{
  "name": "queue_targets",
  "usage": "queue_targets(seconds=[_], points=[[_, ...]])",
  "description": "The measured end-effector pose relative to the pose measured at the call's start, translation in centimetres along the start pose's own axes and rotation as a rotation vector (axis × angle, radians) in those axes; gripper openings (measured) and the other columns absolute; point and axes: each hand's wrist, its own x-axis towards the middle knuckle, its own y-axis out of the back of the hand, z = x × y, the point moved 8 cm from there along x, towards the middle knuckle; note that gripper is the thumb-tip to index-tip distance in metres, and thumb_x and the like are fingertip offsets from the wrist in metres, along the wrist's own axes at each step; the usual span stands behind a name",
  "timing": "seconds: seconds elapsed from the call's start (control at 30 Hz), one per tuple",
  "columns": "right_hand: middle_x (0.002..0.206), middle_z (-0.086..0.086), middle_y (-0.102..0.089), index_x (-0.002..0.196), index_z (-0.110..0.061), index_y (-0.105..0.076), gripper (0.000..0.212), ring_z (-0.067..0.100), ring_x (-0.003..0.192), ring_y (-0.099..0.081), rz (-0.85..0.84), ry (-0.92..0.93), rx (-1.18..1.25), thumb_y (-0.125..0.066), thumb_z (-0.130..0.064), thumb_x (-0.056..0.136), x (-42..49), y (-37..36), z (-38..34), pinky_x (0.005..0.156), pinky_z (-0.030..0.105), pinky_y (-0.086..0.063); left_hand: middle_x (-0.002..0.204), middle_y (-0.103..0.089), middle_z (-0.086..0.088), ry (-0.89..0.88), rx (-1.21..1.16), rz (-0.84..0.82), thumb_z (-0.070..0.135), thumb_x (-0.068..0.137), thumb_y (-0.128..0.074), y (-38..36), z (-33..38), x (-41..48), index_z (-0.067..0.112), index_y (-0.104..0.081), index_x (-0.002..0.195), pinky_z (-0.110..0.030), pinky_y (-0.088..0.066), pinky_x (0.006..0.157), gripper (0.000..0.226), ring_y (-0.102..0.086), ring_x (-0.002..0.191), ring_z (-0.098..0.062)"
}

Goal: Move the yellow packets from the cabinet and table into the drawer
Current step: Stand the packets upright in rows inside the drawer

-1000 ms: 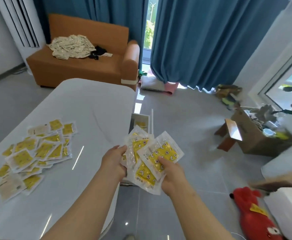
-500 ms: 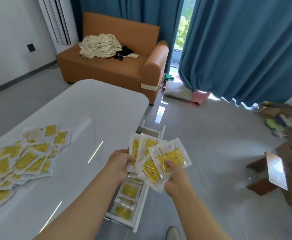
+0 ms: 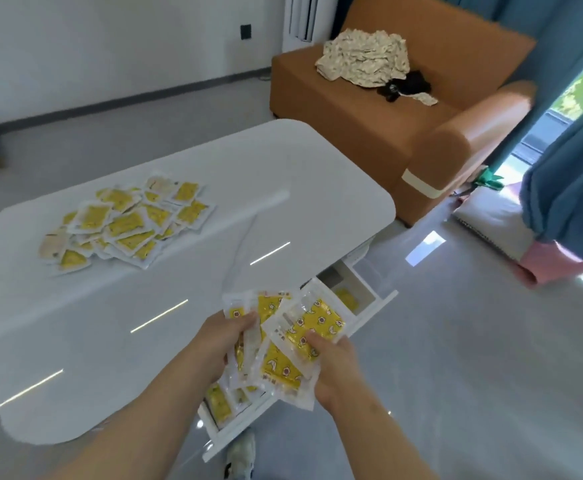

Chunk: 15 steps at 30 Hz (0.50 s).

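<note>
Both hands hold a fanned bunch of yellow packets (image 3: 297, 341) above the open white drawer (image 3: 362, 315) at the table's right edge. My left hand (image 3: 226, 341) grips the bunch's left side, my right hand (image 3: 331, 362) pinches its right side with the thumb on top. More packets (image 3: 219, 405) lie inside the drawer below the bunch. A loose heap of yellow packets (image 3: 127, 225) lies on the white table (image 3: 213, 271), far left of my hands.
An orange sofa (image 3: 387, 109) with crumpled cloth stands beyond the table. Blue curtains (image 3: 567, 168) hang at the right, with a pink cushion on the grey floor below. My shoe (image 3: 241, 455) shows beside the drawer front.
The view has swung left and down; the open drawer and the table heap show more fully. Both hands keep hold of the packet bunch over the drawer.
</note>
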Motion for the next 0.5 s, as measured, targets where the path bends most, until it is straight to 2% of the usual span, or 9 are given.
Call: queue_targets(seconds=[0.07,0.23,0.4,0.43,0.5], points=[[0.102,0.016,-0.069,0.107,-0.010,-0.060,0.025,0.037,0.092,-0.066,-0.022,-0.006,-0.049,-0.058,0.006,0.087,1.4,-0.8,-0.4,0.085,0.063,-0.049,0.096,-0.071,-0.018,0.017,-0.046,0.054,0.016,0.086,-0.066,0.8,-0.2,0.9,0.005,-0.066,0.101,-0.047,-0.052,0.088,0.018,-0.068,0.088,-0.033],[0.098,0.019,-0.071,0.105,-0.006,-0.063,0.021,0.038,0.090,-0.067,-0.108,-0.037,-0.182,-0.058,0.005,0.087,4.6,-2.5,-0.9,0.082,0.062,-0.051,0.083,-0.071,-0.016,0.025,-0.118,0.148,0.013,0.085,-0.067,1.4,0.2,2.8,0.005,-0.066,0.093,-0.035,-0.054,0.065,0.011,-0.067,0.073,-0.029],[0.094,0.015,-0.073,0.103,-0.005,-0.065,0.021,0.036,0.088,-0.069,-0.174,-0.082,-0.361,-0.059,0.004,0.086,7.3,-2.5,-2.2,0.080,0.059,-0.053,0.083,-0.070,-0.010,0.013,-0.141,0.230,0.013,0.086,-0.067,0.3,0.1,3.6,0.009,-0.064,0.097,-0.024,-0.051,0.051,0.012,-0.067,0.070,-0.022],[0.094,0.015,-0.073,0.102,-0.006,-0.065,0.020,0.035,0.088,-0.069,-0.199,-0.088,-0.392,-0.059,0.004,0.086,7.9,-2.6,-2.6,0.081,0.058,-0.053,0.085,-0.070,-0.009,0.007,-0.148,0.254,0.012,0.086,-0.067,0.1,-0.1,4.0,0.010,-0.064,0.098,-0.024,-0.052,0.056,0.013,-0.066,0.073,-0.021],[0.094,0.013,-0.073,0.098,-0.009,-0.066,0.020,0.033,0.087,-0.069,-0.248,-0.086,-0.453,-0.059,0.005,0.085,9.3,-2.3,-3.5,0.081,0.056,-0.054,0.091,-0.069,-0.008,-0.005,-0.166,0.306,0.011,0.084,-0.068,-0.7,-0.5,5.0,0.013,-0.063,0.099,-0.031,-0.050,0.078,0.015,-0.063,0.081,-0.021]])
